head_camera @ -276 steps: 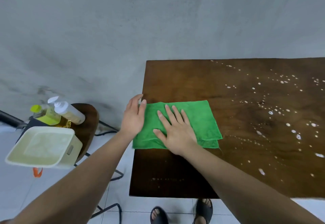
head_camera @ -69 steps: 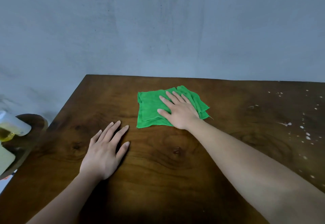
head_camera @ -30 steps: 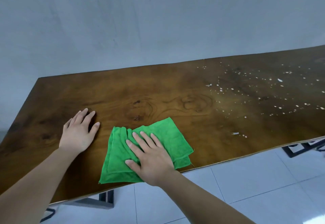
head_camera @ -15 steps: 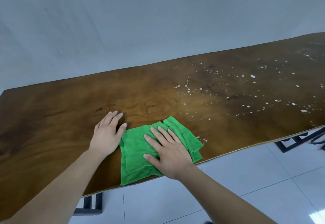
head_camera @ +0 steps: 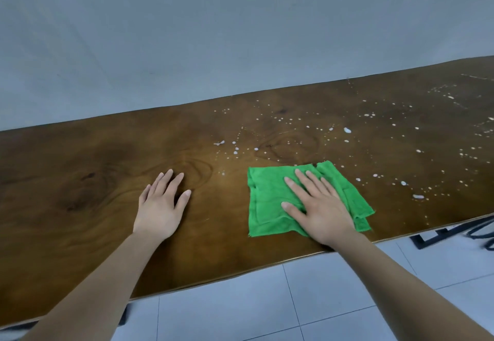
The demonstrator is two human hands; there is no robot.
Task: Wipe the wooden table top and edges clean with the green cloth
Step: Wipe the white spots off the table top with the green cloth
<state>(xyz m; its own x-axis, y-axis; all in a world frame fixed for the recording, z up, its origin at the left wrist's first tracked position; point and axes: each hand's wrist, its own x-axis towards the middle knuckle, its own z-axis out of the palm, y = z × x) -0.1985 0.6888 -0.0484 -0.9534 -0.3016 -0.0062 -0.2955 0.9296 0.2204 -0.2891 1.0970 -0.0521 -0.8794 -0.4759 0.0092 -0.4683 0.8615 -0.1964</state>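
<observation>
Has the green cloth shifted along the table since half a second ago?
Yes. The green cloth, under the right hand, has slid rightward along the table, away from the left hand, into the white droplets.

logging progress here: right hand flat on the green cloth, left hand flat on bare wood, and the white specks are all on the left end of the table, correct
Not quite. In the head view the white specks lie on the right part of the table, beyond the green cloth. The rest stands: right hand flat on the cloth, left hand flat on bare wood.

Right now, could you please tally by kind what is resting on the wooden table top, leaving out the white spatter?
Green cloth: 1
Hands, left hand and right hand: 2
Total: 3
</observation>
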